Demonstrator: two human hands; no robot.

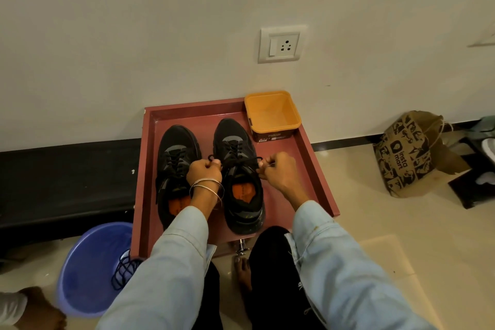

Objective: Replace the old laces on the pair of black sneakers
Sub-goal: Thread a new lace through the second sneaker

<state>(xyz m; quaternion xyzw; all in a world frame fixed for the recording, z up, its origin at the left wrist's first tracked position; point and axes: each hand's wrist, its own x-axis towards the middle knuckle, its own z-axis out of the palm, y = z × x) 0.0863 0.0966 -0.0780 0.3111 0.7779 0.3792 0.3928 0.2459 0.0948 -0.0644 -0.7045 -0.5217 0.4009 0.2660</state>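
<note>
While both hands' grips pinch the right sneaker's lace [242, 161], left hand [205, 170], right hand [278, 170], orange tub [272, 115] behind, purple basin [88, 270] beside tray [316, 166].

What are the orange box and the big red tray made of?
The orange box looks like plastic: smooth, evenly coloured, with rounded moulded corners and a thin rim. The red tray looks like painted wood or board: flat, straight, thick walls and a matte finish. I cannot be sure about the tray.

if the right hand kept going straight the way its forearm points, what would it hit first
Probably the right sneaker: the right hand aims up-left across the red tray, already holding the lace over that shoe's tongue. Past it lies the left sneaker. Depth is hard to judge here.
</note>
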